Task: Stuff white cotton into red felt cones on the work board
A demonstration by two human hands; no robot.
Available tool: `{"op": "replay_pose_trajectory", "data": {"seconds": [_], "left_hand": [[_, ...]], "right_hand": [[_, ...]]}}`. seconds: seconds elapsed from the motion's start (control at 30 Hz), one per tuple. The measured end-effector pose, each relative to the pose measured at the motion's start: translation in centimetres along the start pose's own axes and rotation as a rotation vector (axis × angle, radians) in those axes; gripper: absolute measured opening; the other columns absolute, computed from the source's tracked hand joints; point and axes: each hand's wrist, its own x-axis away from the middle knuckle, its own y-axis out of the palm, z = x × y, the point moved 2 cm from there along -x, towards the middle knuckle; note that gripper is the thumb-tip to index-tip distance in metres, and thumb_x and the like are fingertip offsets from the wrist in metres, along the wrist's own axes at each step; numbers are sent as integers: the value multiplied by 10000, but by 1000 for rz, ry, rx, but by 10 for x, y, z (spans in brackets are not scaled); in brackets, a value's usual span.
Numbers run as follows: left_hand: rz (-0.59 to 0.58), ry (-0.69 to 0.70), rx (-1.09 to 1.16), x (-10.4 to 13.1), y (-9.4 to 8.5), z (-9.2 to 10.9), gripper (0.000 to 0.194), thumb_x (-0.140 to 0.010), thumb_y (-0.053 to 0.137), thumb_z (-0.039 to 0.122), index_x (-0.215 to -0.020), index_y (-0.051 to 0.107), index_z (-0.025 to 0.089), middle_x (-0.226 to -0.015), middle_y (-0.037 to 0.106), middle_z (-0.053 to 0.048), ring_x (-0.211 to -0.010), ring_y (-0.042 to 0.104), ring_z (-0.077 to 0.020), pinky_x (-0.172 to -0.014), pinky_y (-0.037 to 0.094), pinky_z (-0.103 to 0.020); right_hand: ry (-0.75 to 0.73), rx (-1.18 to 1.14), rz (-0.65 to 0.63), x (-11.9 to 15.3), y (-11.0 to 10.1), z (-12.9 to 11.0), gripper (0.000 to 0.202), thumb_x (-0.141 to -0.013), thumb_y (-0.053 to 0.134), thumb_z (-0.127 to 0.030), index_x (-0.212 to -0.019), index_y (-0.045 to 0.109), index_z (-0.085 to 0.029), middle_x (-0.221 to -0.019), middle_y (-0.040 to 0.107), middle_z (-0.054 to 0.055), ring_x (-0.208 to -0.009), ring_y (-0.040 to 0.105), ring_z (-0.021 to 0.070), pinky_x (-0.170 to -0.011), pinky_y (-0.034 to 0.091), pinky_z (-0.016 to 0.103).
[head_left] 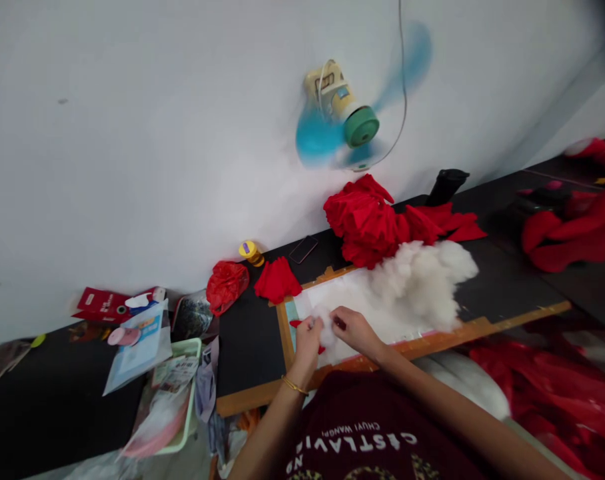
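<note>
My left hand [308, 343] is closed on a small red fabric piece [295, 324], which shows on both sides of the fingers. A tuft of white fluffy stuffing [324, 322] bulges between my two hands, against the red piece. My right hand [353, 328] is closed in a pinch beside this tuft; what sits between its fingertips is too small to make out. Both hands are over a white work sheet [350, 290] near the table's front edge. To their right lies a big heap of white stuffing [422, 277].
Red fabric pieces form a large pile [360, 217] and a small stack [277, 280]. Along the wall are a phone [304, 249], a yellow jar [251, 253] and a red plastic bag [226, 287]. A fan [361, 127] spins above. A green basket [191, 393] stands left.
</note>
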Motion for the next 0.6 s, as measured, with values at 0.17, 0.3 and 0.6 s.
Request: {"op": "replay_pose_trajectory", "data": {"seconds": [0.17,0.3,0.6], "left_hand": [[31,41,-33,-4,-11,-3,393,-735,635,552,-678,490,191,-584,422,66,-520,348,-82,-508,287,-223],[-60,60,-109,-3,-6,-2,341,-745,631,491,-647,527,182,-576,455,49,-535,372,-97,-518,296,-229],[-13,69,-103,-2,-10,-1,388,-754,652,551,-720,619,165,-630,541,8,-593,450,-126,-561,346,-237]], "right_hand": [[135,-171,33,0,-9,11,123,-775,532,-210,-872,607,-209,-821,636,22,-678,575,155,-627,482,272],[110,-374,-77,-2,-3,7,346,-795,580,-296,-1131,602,-216,-1111,624,75,-757,629,158,-576,516,259],[236,-263,49,0,-10,17,174,-844,521,-343,-859,621,-202,-669,624,-12,-519,599,142,-549,482,256]]}}
